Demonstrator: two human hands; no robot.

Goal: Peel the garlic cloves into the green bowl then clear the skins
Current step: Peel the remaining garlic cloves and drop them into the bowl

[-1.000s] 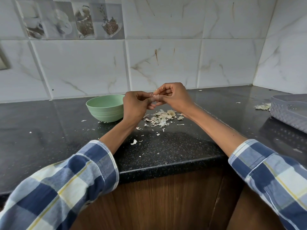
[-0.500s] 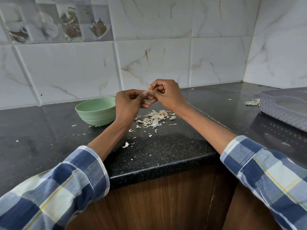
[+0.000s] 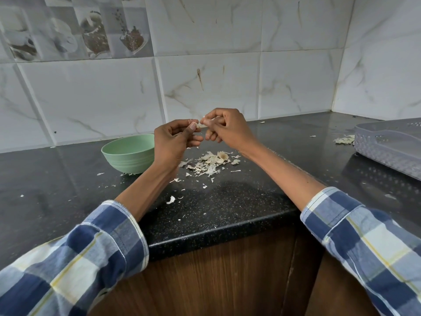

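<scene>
Garlic clove, one, pinched between left hand and right hand, each grip closed on it, above the tabletop; one green bowl left; one skin pile beneath

walls: white marble-look tiles on two sides, meeting in a corner at right
decor: band of picture tiles upper left, perhaps cups and spice dishes, blurred
counter: black speckled stone, glossy, L-shaped along both walls
cabinets: dark wood fronts under the counter edge
light: soft, even, with pale reflections on the stone
</scene>
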